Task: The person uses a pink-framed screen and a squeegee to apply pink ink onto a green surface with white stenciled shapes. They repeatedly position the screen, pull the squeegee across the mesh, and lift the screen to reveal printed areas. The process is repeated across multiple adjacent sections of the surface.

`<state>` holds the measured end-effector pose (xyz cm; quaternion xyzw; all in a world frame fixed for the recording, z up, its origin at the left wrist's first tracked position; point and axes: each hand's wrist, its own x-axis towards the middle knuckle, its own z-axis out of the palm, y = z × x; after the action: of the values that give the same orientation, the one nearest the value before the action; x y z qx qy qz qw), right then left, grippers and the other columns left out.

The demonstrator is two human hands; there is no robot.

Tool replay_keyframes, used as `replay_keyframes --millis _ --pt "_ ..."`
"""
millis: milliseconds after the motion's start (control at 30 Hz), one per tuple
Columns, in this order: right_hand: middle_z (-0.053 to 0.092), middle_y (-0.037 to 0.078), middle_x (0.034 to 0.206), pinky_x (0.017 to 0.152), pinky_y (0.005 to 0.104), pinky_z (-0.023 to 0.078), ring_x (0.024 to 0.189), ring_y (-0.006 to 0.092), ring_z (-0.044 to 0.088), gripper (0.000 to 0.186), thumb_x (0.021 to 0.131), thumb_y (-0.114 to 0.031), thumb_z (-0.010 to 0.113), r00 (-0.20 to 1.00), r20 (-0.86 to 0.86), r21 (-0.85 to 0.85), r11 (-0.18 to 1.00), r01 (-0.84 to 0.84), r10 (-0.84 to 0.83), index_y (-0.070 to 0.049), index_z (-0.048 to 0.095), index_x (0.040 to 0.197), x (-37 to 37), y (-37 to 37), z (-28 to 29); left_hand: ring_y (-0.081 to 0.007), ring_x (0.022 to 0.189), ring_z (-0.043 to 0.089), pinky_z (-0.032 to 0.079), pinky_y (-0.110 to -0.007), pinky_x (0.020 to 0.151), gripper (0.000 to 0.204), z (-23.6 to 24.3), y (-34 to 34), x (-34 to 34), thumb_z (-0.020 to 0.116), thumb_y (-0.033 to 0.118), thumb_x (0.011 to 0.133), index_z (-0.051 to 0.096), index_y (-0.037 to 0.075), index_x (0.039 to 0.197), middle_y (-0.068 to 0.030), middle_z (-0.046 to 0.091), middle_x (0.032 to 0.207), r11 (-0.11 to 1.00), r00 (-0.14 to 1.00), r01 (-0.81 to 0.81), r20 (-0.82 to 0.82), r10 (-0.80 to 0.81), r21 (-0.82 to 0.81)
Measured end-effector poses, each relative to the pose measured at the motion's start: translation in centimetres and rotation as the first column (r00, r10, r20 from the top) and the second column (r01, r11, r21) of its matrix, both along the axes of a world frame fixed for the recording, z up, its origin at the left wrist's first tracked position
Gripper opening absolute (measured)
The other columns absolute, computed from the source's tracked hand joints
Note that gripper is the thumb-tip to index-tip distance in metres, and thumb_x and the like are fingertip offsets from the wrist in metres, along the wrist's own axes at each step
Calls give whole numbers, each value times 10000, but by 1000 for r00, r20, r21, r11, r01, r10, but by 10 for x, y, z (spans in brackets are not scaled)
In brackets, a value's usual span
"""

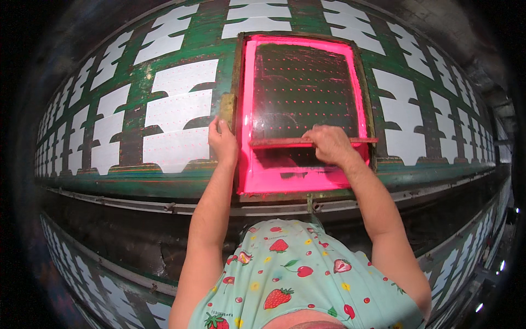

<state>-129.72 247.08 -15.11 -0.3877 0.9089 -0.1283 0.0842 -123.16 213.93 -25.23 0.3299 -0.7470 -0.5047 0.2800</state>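
Observation:
A screen-printing frame [236,77] lies on the long green table, its mesh [301,88] dark in the middle and bordered with bright pink ink [249,170]. My right hand [331,145] is closed on a squeegee [274,143], a long pink-stained bar lying across the lower part of the mesh. At the frame's left side, my left hand [223,141] has its fingers closed around the lower end of a wooden block handle [228,107]. Part of the squeegee is hidden behind my right hand. Pink dots show in rows across the mesh.
White cut fabric pieces [181,118] lie in rows on the green table [137,189], left and right of the frame; those at left bear small pink dots. A metal rail [137,201] runs along the near edge. Another table with white pieces [104,285] is behind me.

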Motion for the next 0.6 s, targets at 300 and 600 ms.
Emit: replay_keyframes --millis 300,600 --pt "747 129 1024 888 481 606 1009 345 738 382 779 -93 793 990 -139 -33 999 6 -11 -102 787 1161 133 20 2 -335 1163 756 567 -442 1041 710 12 4 1 918 347 909 666 -61 1433 -244 784 1272 998 998 54 14 -55 35" --pt "722 156 1255 1049 489 518 1223 351 660 595 865 -449 888 995 -99 -195 981 -13 -6 -77 757 1310 168 50 -11 -323 994 797 607 -440 917 636 9 5 2 981 285 824 741 -52 1306 -212 830 1117 1000 997 15 78 -15 4"
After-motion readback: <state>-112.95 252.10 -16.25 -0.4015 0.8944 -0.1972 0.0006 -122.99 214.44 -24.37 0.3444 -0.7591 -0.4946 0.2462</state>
